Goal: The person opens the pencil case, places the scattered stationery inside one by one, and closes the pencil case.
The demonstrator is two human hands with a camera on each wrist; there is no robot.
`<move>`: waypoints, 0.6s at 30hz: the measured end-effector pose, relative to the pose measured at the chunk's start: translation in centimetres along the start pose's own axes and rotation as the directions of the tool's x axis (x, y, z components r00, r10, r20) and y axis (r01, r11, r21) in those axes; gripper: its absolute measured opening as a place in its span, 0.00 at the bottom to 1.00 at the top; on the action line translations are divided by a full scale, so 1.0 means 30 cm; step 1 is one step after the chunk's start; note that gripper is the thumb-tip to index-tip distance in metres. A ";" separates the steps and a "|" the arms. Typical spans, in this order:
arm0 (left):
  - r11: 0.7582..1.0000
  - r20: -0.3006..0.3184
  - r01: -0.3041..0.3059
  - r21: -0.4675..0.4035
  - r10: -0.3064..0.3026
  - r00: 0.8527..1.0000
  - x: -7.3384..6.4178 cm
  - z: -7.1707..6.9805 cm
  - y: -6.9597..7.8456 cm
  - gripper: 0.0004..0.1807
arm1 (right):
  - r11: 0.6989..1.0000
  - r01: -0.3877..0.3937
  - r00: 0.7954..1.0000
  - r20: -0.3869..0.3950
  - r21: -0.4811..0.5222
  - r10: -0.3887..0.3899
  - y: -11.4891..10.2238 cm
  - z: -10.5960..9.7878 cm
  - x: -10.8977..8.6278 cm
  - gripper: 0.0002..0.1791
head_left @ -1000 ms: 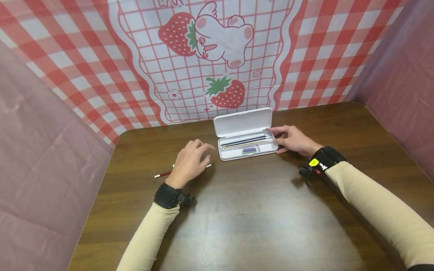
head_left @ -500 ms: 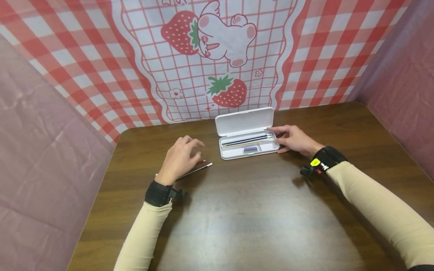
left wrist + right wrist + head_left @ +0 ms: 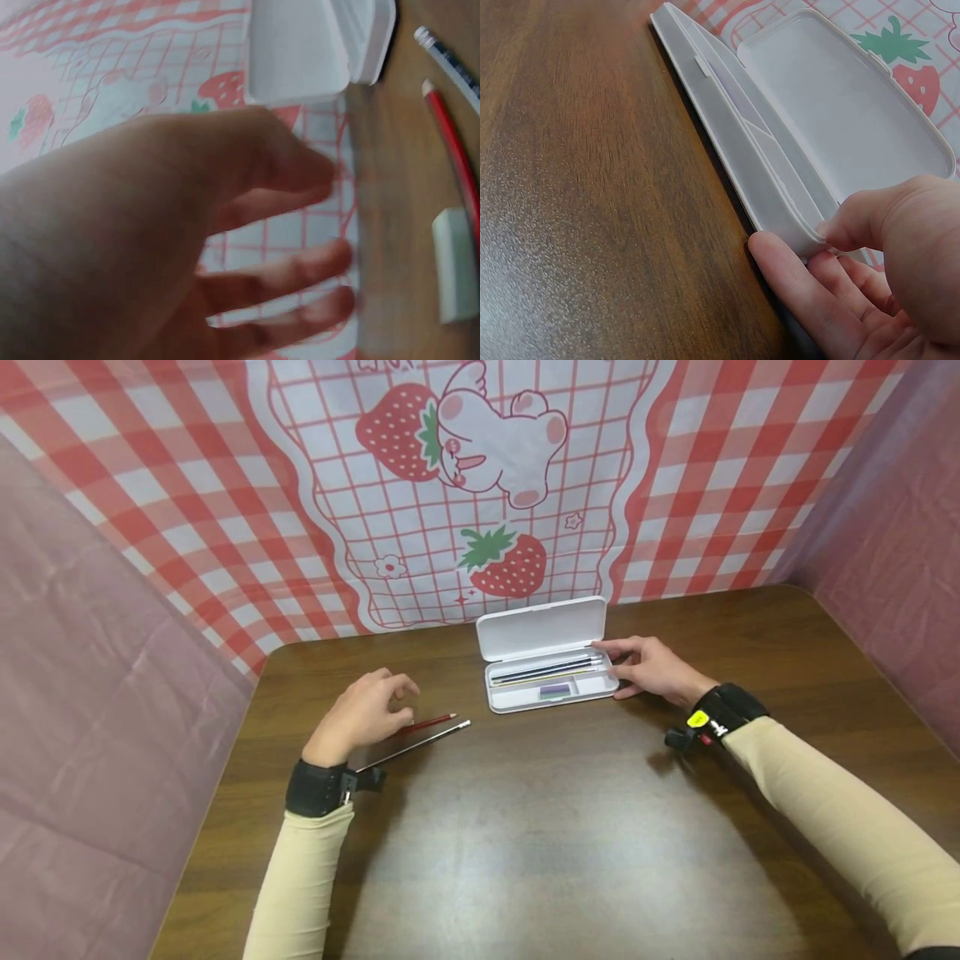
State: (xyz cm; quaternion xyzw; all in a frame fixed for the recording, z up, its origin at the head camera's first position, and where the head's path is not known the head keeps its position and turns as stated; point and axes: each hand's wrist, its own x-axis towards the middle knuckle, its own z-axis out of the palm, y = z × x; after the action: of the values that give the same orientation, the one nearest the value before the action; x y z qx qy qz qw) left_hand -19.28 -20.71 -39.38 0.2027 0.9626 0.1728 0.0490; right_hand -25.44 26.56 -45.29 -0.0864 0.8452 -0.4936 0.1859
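Note:
A white pencil case [image 3: 542, 628] stands with its lid up at the back of the table. Several pencils [image 3: 542, 673] lie in its rear section, and a small purple-green block [image 3: 555, 692] sits in the front one. My right hand [image 3: 652, 670] grips the case's right end, thumb at the rim and fingers along the outer wall. To the left, my left hand [image 3: 360, 714] hovers with loosely bent, empty fingers. Beside it on the table are a red pencil [image 3: 433, 722] and a dark pencil [image 3: 416, 746] with a white end. In the left wrist view, a white eraser [image 3: 455, 266] lies beside the red pencil.
Right behind the case hangs a red-and-white checked cloth [image 3: 686, 468] with strawberry prints. Pink cloths close off the left [image 3: 97, 718] and right [image 3: 877, 527] sides of the brown wooden table [image 3: 525, 843].
My left hand has moved left, away from the case, uncovering more of the red and dark pencils. The right hand keeps its hold on the pencil case.

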 end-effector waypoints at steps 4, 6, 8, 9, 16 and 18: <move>1.000 0.074 -0.011 -0.012 0.012 0.997 -0.007 -0.008 -0.053 0.18 | 1.000 0.000 1.000 0.005 0.001 0.000 0.005 -0.002 0.003 0.34; 0.999 0.096 -0.023 -0.022 0.025 0.995 0.001 0.006 -0.092 0.18 | 1.000 -0.001 1.000 0.006 0.005 0.001 0.008 -0.003 0.005 0.34; 0.999 0.103 -0.042 -0.025 0.044 0.994 0.012 0.038 -0.139 0.18 | 1.000 0.000 1.000 0.006 0.009 0.000 0.011 -0.004 0.005 0.34; 0.999 0.100 -0.052 -0.016 0.053 0.994 0.027 0.071 -0.175 0.18 | 1.000 -0.001 1.000 0.005 0.012 0.001 0.011 -0.003 0.005 0.34; 0.999 0.134 -0.043 -0.022 0.046 0.990 0.102 0.191 -0.309 0.18 | 1.000 -0.002 1.000 0.002 0.021 0.002 0.008 -0.001 0.002 0.34; 0.998 0.124 -0.059 -0.005 0.059 0.991 0.113 0.209 -0.325 0.18 | 1.000 -0.003 1.000 0.001 0.023 0.003 0.006 -0.001 0.002 0.34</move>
State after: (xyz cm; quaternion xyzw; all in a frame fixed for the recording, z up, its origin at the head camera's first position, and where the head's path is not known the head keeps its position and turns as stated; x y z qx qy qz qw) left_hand -24.98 -25.75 -48.77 0.2413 0.9512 0.1621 0.1038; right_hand -25.51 26.65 -45.46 -0.0832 0.8396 -0.5028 0.1883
